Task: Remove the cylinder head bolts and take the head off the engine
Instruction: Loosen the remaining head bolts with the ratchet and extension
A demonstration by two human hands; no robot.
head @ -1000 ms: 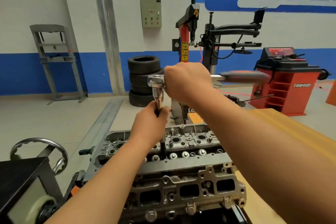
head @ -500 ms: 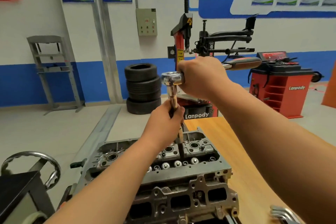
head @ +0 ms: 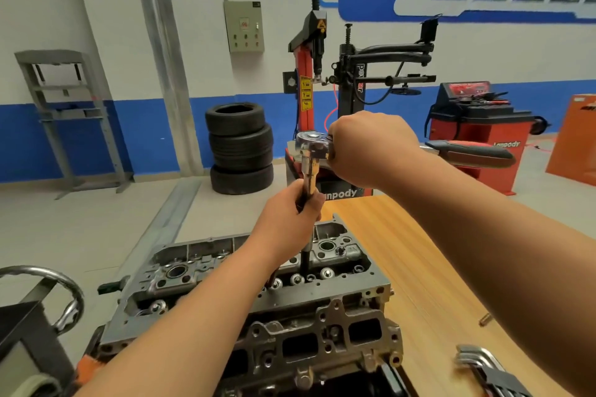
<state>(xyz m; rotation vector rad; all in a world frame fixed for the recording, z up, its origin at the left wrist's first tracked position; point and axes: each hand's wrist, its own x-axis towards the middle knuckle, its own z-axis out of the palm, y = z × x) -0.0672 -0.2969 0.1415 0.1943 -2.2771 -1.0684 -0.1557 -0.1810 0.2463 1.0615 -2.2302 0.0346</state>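
Note:
The grey cylinder head (head: 225,271) sits on the engine block (head: 309,348) in front of me, with several bolt heads showing along its near row. A chrome ratchet wrench (head: 311,147) stands over it, its long extension bar (head: 306,255) reaching down into the head. My left hand (head: 287,219) is wrapped around the extension bar below the ratchet head. My right hand (head: 371,148) grips the wrench near its head; the red and black handle (head: 474,151) sticks out to the right. The socket end is hidden inside the head.
A wooden table (head: 419,261) runs to the right, with a set of hex keys (head: 483,367) at its near edge and a small bit (head: 484,319). A stand's handwheel (head: 48,293) is at left. Stacked tyres (head: 240,148), a tyre changer (head: 338,90) and a red balancer (head: 477,126) stand behind.
The wrench handle has swung from pointing right and away to pointing more squarely right. Both hands kept their grip. My view has shifted, so the engine sits lower and to the left.

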